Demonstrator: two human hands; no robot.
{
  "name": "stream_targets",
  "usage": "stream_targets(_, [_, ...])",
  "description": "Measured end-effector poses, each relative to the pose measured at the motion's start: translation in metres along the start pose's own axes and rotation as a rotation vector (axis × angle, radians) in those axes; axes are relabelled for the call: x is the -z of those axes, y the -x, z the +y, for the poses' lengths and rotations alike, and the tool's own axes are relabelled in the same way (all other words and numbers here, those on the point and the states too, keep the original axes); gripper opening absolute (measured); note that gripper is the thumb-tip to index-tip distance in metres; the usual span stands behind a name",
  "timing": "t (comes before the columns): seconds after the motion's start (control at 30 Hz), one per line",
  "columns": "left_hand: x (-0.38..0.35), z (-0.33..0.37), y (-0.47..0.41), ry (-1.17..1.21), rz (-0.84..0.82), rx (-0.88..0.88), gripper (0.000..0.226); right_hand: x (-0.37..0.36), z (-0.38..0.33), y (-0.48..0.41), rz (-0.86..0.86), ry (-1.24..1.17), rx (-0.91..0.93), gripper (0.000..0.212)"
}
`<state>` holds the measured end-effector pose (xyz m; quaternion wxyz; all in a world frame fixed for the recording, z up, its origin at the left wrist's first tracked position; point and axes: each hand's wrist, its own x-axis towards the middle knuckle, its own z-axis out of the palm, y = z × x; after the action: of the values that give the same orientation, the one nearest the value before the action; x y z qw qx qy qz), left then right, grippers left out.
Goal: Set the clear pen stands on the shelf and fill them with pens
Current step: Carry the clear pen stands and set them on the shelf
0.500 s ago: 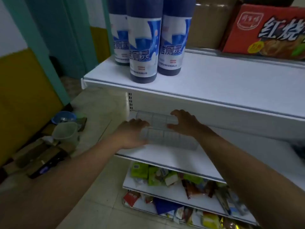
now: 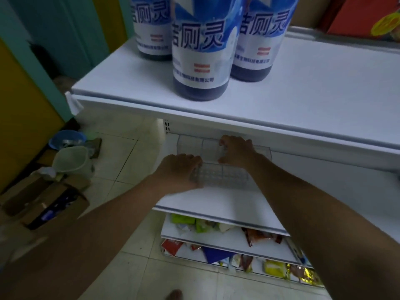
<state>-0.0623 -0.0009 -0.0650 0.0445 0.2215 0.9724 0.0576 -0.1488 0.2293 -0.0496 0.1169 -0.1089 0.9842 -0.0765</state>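
Step in hand: placement of stands, pens not yet loaded. Nearest the camera, both forearms reach fwd over the lower tiers, which carry snack packets (image 2: 205, 226). The left hand (image 2: 178, 169) has its fingers curled round the left end of the front pen stand (image 2: 225, 176), a clear, multi-compartment tray lying on the white shelf (image 2: 216, 202), approx. parallel to the shelf's front edge. Just behind it, the right hand (image 2: 237, 150) has its fingers hooked over the top rim of the rear pen stand (image 2: 190, 145), also clear, set further back under the upper shelf (image 2: 303, 83). The two stands appear to touch or nearly touch along their long sides; the exact gap cannot be told through the clear plastic. Compartments of both stands show empty; no pens are in view. Three cleaner bottles (image 2: 200, 61) stand on the upper shelf, well apart from the work. Est. progress: early, approx. first half of the placement step. Next move, as judged: square both stands against each other and the back panel, release both hands, then fetch pens. Req.: keep clearance under the upper shelf lip, and confirm the pen source; a cardboard box (image 2: 54, 204) on the floor at left is a possible source, contents unclear.
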Motion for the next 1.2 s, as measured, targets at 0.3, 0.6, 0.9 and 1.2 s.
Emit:
stream_targets(0.3, [0.02, 0.026, 0.007, -0.049, 0.001, -0.077, 0.07, 0.033, 0.015, 0.058, 0.124, 0.071, 0.045, 0.069])
stream_targets(0.6, [0.04, 0.134, -0.006, 0.015, 0.062, -0.425, 0.068, 0.069, 0.101, 0.229, 0.241, -0.01, -0.284, 0.079])
stream_targets(0.9, [0.042, 0.313, -0.034, 0.046, 0.049, -0.84, 0.063, 0.076, 0.173, 0.424, 0.284, -0.028, -0.731, 0.08])
stream_targets(1.2, [0.028, 0.444, -0.014, 0.079, 0.105, -1.21, 0.063, 0.055, 0.195, 0.566, 0.337, -0.021, -1.081, 0.082])
